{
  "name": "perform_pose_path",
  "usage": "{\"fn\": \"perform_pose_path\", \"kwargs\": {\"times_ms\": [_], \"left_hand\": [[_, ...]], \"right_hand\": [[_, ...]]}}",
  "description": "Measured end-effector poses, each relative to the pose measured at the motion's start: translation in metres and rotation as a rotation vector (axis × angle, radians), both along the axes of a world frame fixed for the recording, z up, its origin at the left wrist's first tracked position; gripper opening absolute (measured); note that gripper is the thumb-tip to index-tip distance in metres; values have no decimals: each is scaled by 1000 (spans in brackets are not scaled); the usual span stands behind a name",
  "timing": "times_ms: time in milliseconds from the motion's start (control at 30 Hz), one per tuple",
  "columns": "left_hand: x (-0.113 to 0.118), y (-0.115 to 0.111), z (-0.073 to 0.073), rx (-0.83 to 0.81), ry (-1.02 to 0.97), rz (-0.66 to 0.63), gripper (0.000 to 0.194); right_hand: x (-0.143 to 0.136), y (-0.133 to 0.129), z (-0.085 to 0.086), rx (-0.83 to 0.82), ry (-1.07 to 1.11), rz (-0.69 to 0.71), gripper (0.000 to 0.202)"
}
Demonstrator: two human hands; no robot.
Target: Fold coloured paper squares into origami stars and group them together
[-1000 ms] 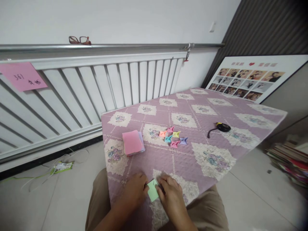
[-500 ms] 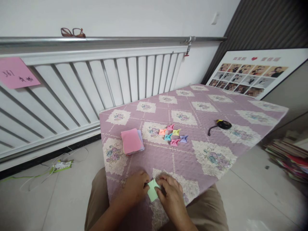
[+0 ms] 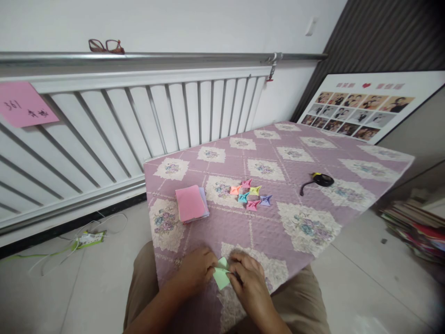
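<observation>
A small light-green piece of folded paper (image 3: 221,277) is held between my two hands at the near edge of the table. My left hand (image 3: 198,269) pinches its left corner, and my right hand (image 3: 247,278) grips the right corner with thumb and fingers. Part of the paper's upper layer is turned, with a crease across its middle. Beyond the hands, several small folded paper figures (image 3: 253,204) in pink, orange, yellow, blue and purple stand in a cluster. To their left lies a stack of coloured paper squares (image 3: 191,204), pink on top.
A floral purple cloth (image 3: 229,232) covers the table. A black tape measure (image 3: 323,180) with a strap lies at the right. Behind runs a white radiator (image 3: 194,111), with glasses (image 3: 106,46) on its pipe. A power strip (image 3: 91,239) sits on the floor at left.
The green paper's upper part has been bent, so a crease now runs across it between my fingers. My hands have barely shifted; everything else on the table stays put.
</observation>
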State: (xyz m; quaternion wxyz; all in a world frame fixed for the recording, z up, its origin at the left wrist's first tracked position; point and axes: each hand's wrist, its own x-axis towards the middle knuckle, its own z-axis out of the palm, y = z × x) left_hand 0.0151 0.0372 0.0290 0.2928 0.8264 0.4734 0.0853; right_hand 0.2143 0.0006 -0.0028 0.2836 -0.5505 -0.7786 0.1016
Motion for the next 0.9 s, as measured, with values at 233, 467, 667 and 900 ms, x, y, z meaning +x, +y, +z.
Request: {"fn": "perform_pose_path", "kwargs": {"times_ms": [233, 467, 667, 900], "left_hand": [[-2, -4, -5, 70, 51, -67, 16], [-1, -8, -4, 154, 197, -118, 24], [-5, -15, -17, 251, 232, -142, 18], [-8, -20, -17, 330, 256, -169, 17]], "right_hand": [[1, -3, -9, 102, -38, 16, 12], [4, -6, -10, 112, -140, 50, 16], [6, -7, -8, 156, -201, 95, 17], [8, -9, -6, 161, -211, 146, 16]]}}
